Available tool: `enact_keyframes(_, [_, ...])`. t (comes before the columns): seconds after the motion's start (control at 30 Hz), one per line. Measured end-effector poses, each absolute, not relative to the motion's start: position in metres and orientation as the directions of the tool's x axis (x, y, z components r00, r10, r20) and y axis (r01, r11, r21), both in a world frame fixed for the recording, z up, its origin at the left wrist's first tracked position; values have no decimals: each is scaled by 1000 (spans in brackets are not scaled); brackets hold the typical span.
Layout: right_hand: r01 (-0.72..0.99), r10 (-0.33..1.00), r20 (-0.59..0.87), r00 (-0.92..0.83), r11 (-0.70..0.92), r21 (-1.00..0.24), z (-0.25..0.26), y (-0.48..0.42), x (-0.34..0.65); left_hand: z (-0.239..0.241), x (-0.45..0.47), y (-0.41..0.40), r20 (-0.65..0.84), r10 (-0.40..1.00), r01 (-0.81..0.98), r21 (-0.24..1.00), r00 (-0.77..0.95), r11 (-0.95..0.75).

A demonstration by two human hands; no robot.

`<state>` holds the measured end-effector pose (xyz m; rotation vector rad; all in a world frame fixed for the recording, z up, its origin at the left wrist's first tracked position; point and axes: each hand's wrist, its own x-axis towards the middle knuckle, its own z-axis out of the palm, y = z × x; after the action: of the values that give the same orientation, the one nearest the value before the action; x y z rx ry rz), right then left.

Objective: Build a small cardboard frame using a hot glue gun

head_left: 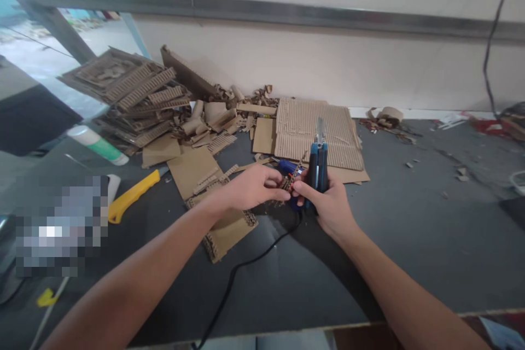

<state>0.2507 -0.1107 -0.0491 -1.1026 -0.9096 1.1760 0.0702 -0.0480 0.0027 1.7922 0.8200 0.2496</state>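
Left hand (pixel 262 185) and right hand (pixel 331 205) meet at a thin brown corrugated-cardboard strip (pixel 293 176) above the flat dark grey worktop (pixel 414 229).

The left fingers pinch narrowly around the strip; the right fingers grip an upright black-and-blue cutter with a silver blade (pixel 318 167), the thumb near the strip. A flat brown cardboard piece (pixel 234 234) lies left of them, a yellow-handled knife (pixel 133 196) farther left.

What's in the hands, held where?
Right hand grips a black-and-blue bladed tool by its handle; left hand pinches a brown cardboard strip near its lower end.
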Motion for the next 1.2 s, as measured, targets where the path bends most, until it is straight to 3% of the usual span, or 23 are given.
enact_keyframes(0.27, [18,982,75,174,73,-997,-42,-116,249,-10,74,-46,-153,613,447,818,775,-363])
enact_keyframes(0.5, [298,967,192,165,137,-945,-42,-118,248,-17,70,-37,-96,541,412,760,836,-502])
enact_keyframes(1.0, [337,973,202,110,155,-929,-42,-122,247,-11,65,-46,-139,532,474,673,835,-568])
enact_keyframes(1.2, [354,985,159,69,124,-927,-48,-124,246,-22,57,-67,-76,690,501,745,719,-440])
